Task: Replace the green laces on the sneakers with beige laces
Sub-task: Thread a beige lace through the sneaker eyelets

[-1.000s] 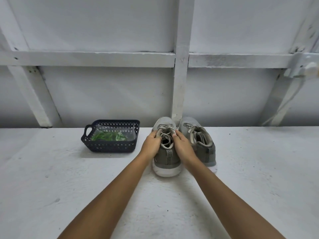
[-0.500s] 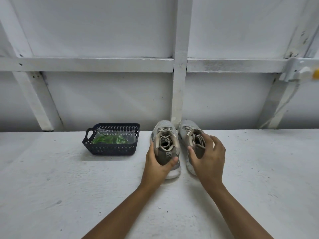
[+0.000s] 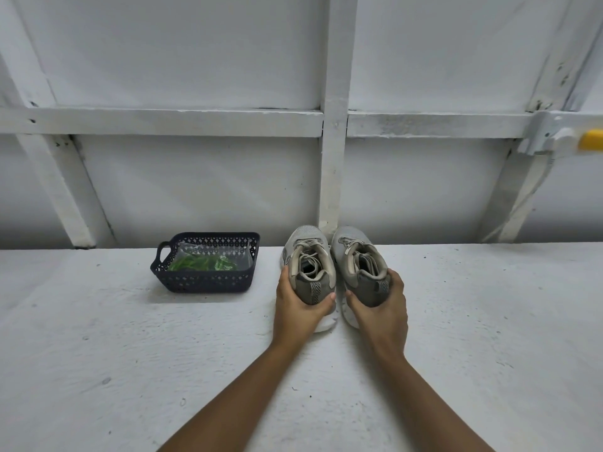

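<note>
Nearest, two bare forearms reach in from the near edge of the table (image 3: 130, 353), a white surface with a rough, pitted coat of paint. The left hand (image 3: 298, 305) grips the heel of the left sneaker (image 3: 308, 252): its thumb lies on the inner side, and its fingers (image 3: 284, 275) curl round the outer side. The right hand (image 3: 380, 308) grips the heel of the right sneaker (image 3: 357, 252) the same way, thumb inside and fingers curled round the outer side.

Both sneakers stand upright on the table by the middle of its far edge, side by side and close together, heels toward the person and toes toward the wall (image 3: 195, 177). They are grey-olive knit mesh, paler at the toe, with thick white soles and a woven herringbone pull strip down each heel. Beige laces (image 3: 306, 256) run through the eyelets of both; the collars are padded and beige-lined.

To the left, apart from the sneakers and also near the far edge, sits a dark plastic basket (image 3: 202, 282), rectangular, with perforated walls and a loop handle on its left end. Inside lies a clear plastic bag (image 3: 212, 252) holding a bunch of green laces (image 3: 199, 263).

Beyond the edge the wall is white panels framed by painted beams, with an upright post (image 3: 332, 158) behind the toes.
</note>
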